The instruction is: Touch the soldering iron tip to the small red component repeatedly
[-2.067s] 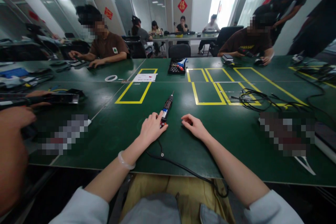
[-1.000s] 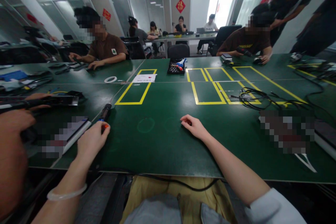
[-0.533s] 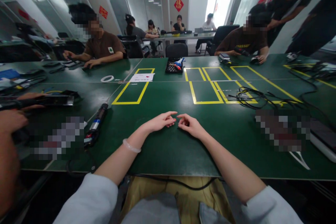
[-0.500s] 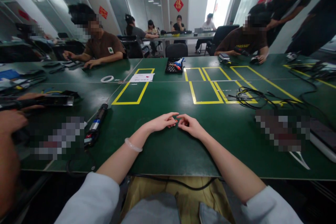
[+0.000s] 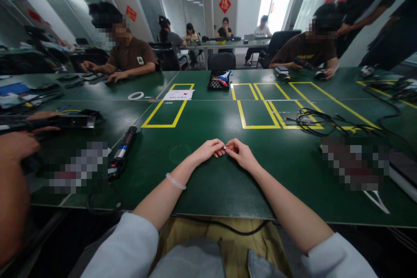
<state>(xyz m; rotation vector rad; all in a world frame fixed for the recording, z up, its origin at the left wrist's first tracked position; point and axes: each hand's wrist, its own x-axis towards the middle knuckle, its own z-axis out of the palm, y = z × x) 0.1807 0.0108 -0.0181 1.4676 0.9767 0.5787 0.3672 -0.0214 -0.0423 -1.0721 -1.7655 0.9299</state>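
My left hand (image 5: 211, 150) and my right hand (image 5: 240, 154) meet over the near middle of the green table (image 5: 195, 193). Fingers of both hands are closed in pinches, the tips almost touching. Between them shows a tiny orange and whitish spot (image 5: 226, 147), too small to name; which hand holds it I cannot tell. A pale bangle (image 5: 176, 181) is round my left wrist.
Left of my arms lies a black cylindrical tool (image 5: 123, 150) with a blue band. Black cables (image 5: 309, 117) tangle at the right. Yellow tape frames (image 5: 159, 126) mark the table. A black tray (image 5: 219, 87) stands farther back. Another person's hand (image 5: 19, 143) is at left.
My fingertips have come together from slightly apart, and both hands are now pinched at the tiny spot. The whole view has shifted a little.
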